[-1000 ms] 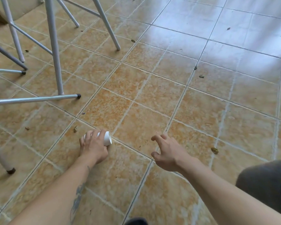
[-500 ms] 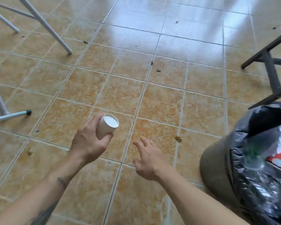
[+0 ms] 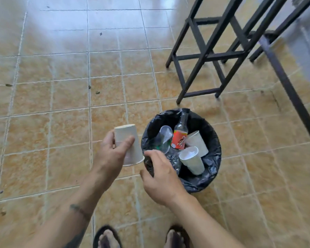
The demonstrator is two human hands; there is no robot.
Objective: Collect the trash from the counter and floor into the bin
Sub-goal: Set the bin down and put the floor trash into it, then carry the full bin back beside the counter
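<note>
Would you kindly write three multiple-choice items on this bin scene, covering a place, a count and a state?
1. Where is the held paper cup?
A. left of the bin
B. inside it
C. on the floor

2. How many paper cups lie in the bin?
A. none
B. two
C. five

3. What is the right hand doing?
A. gripping a bottle
B. holding a cup
C. holding nothing

Answers:
1 A, the left hand holds it beside the rim.
2 B, two white cups rest by the bottle.
3 C, its fingers are spread, nothing between them.
</note>
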